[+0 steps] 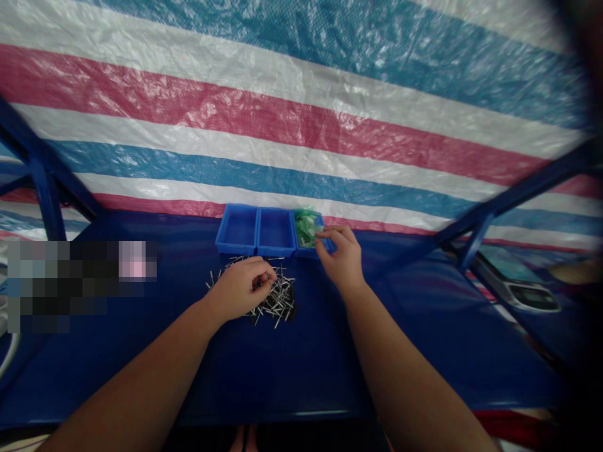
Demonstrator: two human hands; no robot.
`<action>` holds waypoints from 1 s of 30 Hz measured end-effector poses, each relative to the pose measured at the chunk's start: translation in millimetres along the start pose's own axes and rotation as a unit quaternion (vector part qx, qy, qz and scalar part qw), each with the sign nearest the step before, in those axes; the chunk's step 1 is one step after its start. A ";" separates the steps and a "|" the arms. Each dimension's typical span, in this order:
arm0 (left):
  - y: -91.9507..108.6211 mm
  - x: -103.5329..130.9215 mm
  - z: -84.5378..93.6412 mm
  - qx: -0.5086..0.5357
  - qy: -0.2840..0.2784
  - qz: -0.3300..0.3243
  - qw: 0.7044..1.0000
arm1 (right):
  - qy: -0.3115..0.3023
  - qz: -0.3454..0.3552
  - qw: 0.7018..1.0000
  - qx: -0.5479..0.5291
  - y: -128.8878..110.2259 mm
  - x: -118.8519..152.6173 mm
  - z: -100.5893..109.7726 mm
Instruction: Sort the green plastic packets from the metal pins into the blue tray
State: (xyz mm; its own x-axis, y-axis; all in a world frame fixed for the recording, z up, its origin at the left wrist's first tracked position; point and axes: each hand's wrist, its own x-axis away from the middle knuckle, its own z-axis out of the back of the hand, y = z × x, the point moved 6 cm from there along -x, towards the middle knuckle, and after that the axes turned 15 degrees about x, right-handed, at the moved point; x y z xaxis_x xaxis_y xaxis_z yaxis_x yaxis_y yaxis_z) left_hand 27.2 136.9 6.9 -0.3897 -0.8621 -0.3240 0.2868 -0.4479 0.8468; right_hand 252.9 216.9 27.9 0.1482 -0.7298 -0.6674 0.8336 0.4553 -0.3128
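My left hand is curled over a pile of thin metal pins with black ends, which look like blind rivets. Small dark pieces like those in the pile show inside its bent fingers. My right hand reaches to the right-hand blue bin, its thumb and forefinger drawn together at the edge of a green, partly see-through plastic bag. The fingertips partly cover the bag's right side, and the bag's contents are hard to make out.
Two more blue bins stand left of the bag's bin, in one row. A striped plastic sheet hangs behind the blue table. Blue metal struts rise at both sides. A digital scale sits at right.
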 end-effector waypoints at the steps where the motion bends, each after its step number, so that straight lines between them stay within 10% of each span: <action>1: 0.2 0.0 0.1 -0.002 0.001 0.001 1.000 | -0.030 0.013 0.999 0.009 -1.7 0.4 -4.6; 18: 1.9 -0.8 -0.1 0.002 -0.003 -0.001 1.000 | -0.173 0.061 0.976 0.118 -8.3 3.4 -19.3; 30: 1.7 -0.6 -0.2 -0.007 -0.002 -0.006 1.000 | -0.157 0.118 0.977 0.082 -11.4 5.0 -8.9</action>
State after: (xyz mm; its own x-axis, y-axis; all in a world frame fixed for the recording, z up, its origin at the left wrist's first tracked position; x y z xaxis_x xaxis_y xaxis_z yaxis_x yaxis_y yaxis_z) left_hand 28.1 136.6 8.5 -0.3975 -0.8551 -0.3329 0.2940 -0.4623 0.8366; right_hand 239.4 212.6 22.1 0.4811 -0.7465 -0.4597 0.8266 0.5609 -0.0456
